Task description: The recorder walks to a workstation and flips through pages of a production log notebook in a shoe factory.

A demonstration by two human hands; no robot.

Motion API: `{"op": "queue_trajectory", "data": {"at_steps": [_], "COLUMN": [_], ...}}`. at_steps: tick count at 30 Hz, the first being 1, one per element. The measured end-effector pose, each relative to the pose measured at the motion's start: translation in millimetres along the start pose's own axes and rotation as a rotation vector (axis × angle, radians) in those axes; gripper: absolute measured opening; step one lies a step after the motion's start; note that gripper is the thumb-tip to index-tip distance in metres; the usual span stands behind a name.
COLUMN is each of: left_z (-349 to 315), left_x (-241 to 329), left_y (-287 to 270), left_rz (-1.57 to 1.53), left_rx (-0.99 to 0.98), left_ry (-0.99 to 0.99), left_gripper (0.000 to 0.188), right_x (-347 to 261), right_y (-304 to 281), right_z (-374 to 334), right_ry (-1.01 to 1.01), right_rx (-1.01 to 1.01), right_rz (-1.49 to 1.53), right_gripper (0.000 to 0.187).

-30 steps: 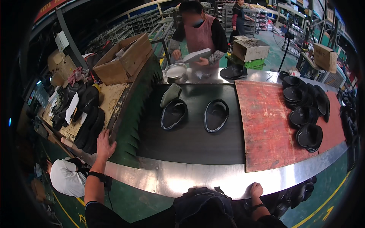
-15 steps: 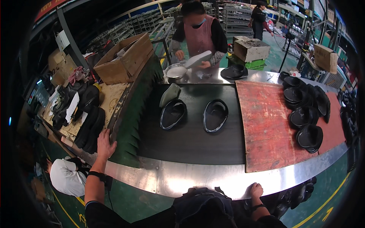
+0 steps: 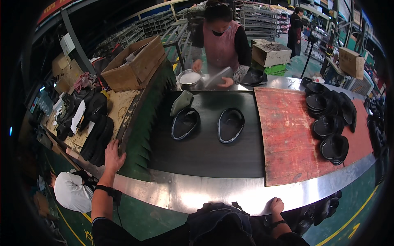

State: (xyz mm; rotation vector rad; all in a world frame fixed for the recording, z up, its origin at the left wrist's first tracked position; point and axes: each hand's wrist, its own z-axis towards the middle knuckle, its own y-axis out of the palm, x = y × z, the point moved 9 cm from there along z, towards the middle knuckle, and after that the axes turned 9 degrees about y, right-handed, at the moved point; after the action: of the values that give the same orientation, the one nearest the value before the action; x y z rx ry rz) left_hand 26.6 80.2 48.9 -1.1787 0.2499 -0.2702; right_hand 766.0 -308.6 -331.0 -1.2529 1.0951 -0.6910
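Observation:
My left hand lies with fingers stretched out on the edge at the left of the conveyor, beside dark green strip flaps and black shoes. At the right, my right hand is curled into a fist on the near rim of the metal table; nothing shows in it. On the black belt, out of reach of both hands, sit two black shoe uppers, one on the left and one on the right, with whitish lower rims. A grey-green shoe part leans by the left upper.
Across the table a co-worker holds a pale, motion-blurred sole by a bowl of white liquid. Stacked black uppers stand on a worn red board. A cardboard box sits at the upper left.
Both uppers and the grey-green part have shifted slightly left with the belt. The co-worker has leaned right and lowered the sole. A distant person has moved right. My hands stay put.

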Motion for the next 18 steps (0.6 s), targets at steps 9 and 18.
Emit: {"op": "queue_trajectory", "data": {"at_steps": [9, 18], "left_z": [-0.4, -5.6], "left_x": [0.2, -8.5], "left_y": [2.0, 12.2], "left_rz": [0.003, 0.02], "left_rx": [0.002, -0.012], "left_ry": [-0.007, 0.011], "left_gripper": [0.072, 0.074], "right_x": [1.0, -0.9], "right_y": [-2.0, -1.1], "right_z": [-1.7, 0.5], "right_ry": [0.038, 0.086], "right_rx": [-0.057, -0.084], "right_rz": [0.001, -0.036], "right_gripper": [0.041, 0.041]}}
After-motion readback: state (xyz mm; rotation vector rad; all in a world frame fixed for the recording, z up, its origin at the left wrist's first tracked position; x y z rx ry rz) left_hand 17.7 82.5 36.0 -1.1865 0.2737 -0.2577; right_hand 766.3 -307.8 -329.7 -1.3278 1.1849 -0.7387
